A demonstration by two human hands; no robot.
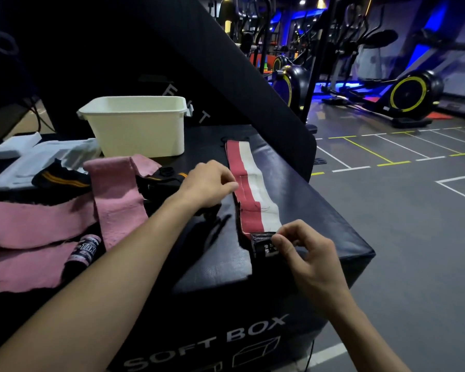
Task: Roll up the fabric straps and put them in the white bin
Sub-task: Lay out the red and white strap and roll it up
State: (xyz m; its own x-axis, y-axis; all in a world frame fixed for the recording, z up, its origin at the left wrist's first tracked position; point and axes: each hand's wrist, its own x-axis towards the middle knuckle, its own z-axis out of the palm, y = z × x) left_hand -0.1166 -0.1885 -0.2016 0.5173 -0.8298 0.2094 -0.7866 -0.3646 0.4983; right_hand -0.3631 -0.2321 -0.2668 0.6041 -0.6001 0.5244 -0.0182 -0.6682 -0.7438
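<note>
Foam packing pieces [24,159], white, are seen at the far left of the black soft box [320,208]; two or three, count uncertain. Two pink straps [113,200] are counted, loose and unrolled, overlapping each other across the left part of the box top. One small rolled pink-and-black wrap [85,249] lies on the lower pink strap. One black strap with orange stripes [62,178] is noted behind the pink ones, partly covered; a further black strap beside it is too dark to make out. One white bin [137,127] stands upright at the back of the box, behind the straps; its inside cannot be seen.

One left hand [207,183] is placed at the left edge of the red-and-white strap [250,189], roughly midway along it, fingers curled and thumb and fingertips pinching that edge. The red-and-white strap, one in number, is laid flat on the right part of the box top, well apart from the bin. Its long axis runs from the far end near the box's back to the near end at the front right, red stripe left, white stripe right. The near end carries a black tab [263,244]. One right hand [306,248] is closed on this tab, thumb and forefinger pinching it.
</note>
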